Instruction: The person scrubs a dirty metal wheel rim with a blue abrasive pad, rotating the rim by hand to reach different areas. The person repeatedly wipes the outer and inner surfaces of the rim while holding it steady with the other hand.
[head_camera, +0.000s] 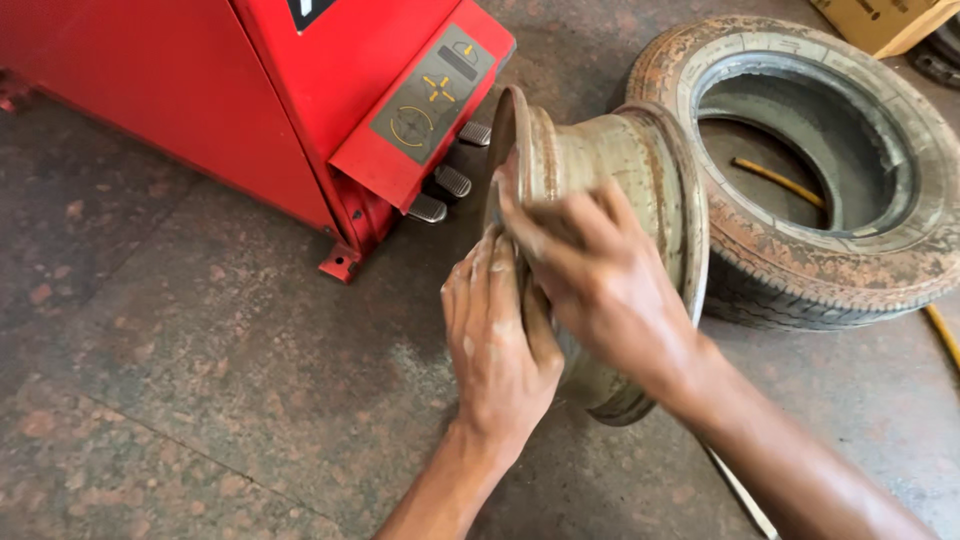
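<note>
A dusty bare metal wheel rim (620, 165) stands on its edge on the floor, tilted, between a red machine and a worn tyre. My left hand (497, 345) is wrapped around the rim's near flange from the left, fingers curled on the edge. My right hand (590, 275) lies over the same flange from the right, fingers spread across the metal. Both hands grip the rim; its lower part is hidden behind them.
The red tyre-changing machine (330, 90) stands at the upper left with several metal foot pedals (450, 182) at its base. A worn tyre (830, 160) lies flat at the right, a yellow hose (780, 182) running through it. A cardboard box (885, 20) sits at the top right.
</note>
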